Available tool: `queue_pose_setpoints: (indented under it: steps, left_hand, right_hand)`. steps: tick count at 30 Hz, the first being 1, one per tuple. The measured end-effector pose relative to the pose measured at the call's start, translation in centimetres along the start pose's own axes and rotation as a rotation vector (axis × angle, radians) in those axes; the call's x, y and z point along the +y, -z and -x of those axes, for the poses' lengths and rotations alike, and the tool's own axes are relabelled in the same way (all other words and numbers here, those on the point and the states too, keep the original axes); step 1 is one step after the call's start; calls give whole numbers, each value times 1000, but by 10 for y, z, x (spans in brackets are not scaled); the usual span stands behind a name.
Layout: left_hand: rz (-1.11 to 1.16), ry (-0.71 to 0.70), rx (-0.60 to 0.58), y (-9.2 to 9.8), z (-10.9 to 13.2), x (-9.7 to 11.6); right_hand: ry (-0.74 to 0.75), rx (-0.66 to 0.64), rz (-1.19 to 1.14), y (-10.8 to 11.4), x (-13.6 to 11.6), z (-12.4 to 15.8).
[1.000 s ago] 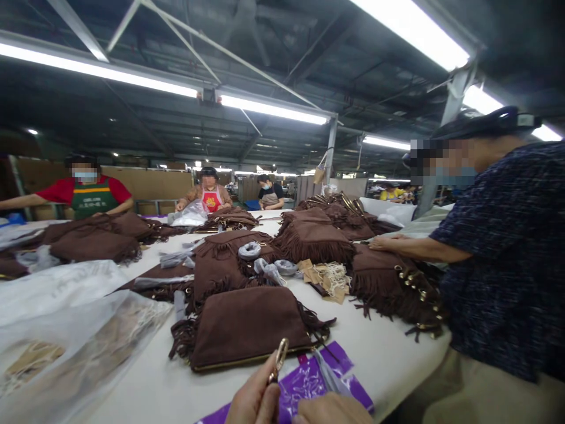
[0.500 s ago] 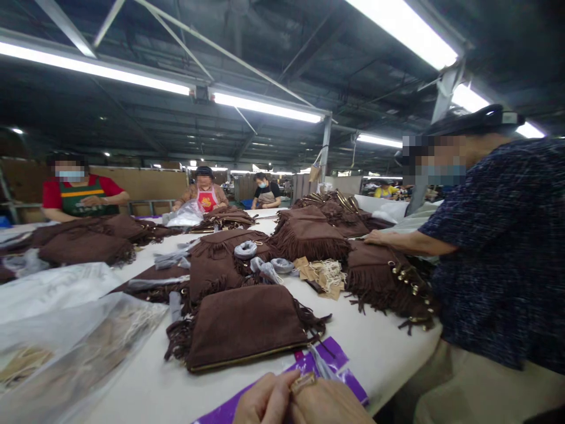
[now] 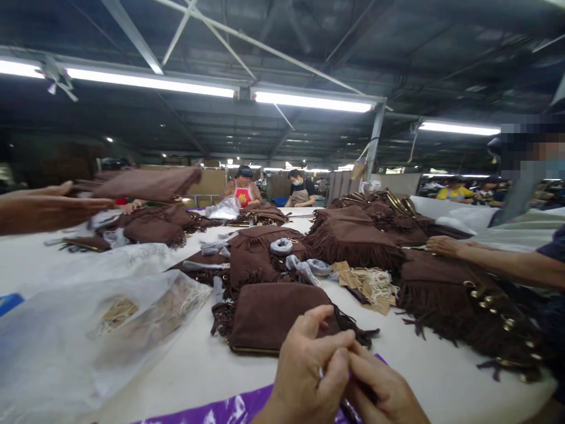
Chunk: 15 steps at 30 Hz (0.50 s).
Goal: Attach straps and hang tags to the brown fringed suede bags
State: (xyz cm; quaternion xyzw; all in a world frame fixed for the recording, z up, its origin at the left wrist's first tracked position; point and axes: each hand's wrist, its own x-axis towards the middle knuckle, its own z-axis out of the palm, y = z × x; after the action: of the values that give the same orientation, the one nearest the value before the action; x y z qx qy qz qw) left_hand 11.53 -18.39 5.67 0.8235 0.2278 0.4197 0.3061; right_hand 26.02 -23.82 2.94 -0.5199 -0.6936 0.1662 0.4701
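Observation:
My left hand (image 3: 309, 365) and my right hand (image 3: 382, 386) meet at the bottom middle, fingertips pinched together. What they grip is hidden by the fingers; a dark strip shows just below them. Under my hands lies a shiny purple plastic bag (image 3: 238, 406). Directly beyond them, a brown pouch (image 3: 273, 318) with fringe at its sides and a gold zip along its near edge rests flat on the white table (image 3: 176, 377).
A clear plastic bag (image 3: 145, 318) covers the left side. Brown fringed pouches (image 3: 353, 235), grey wrapped coils (image 3: 281, 246) and tags with strings (image 3: 373, 282) lie beyond. At left, another person's hand (image 3: 48, 206) holds a pouch; at right, a co-worker's hand (image 3: 445, 246) touches a stack.
The view has swung left, so things sit further right. My hands have risen, and the gold metal piece seen at my fingers is hidden. Another person's hand with a pouch has appeared at left.

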Motion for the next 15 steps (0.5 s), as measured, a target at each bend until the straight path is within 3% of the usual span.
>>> queue_pose_setpoints:
  steps: [2,4,6,10,12,15]
  left_hand:
    - [-9,-40,-76,19,-14,10]
    - [-58,-83,-237,41,-22,4]
    - [-240,-53,-375,58,-21,-22]
    - [-675,73,-543,71,-3,-100]
    - [-691,63,-595,72,1,-131]
    - [-631,110,-530,76,-10,-150]
  right_hand:
    - [41,21,-40,7,-9,-16]
    - [-7,81,-92,19,-14,-27]
    - [-82,136,-177,34,-12,-32]
    - [-252,130,-453,52,6,-33]
    - [-319,91,-522,52,12,-34]
    - [-333,-51,-490,43,11,-43]
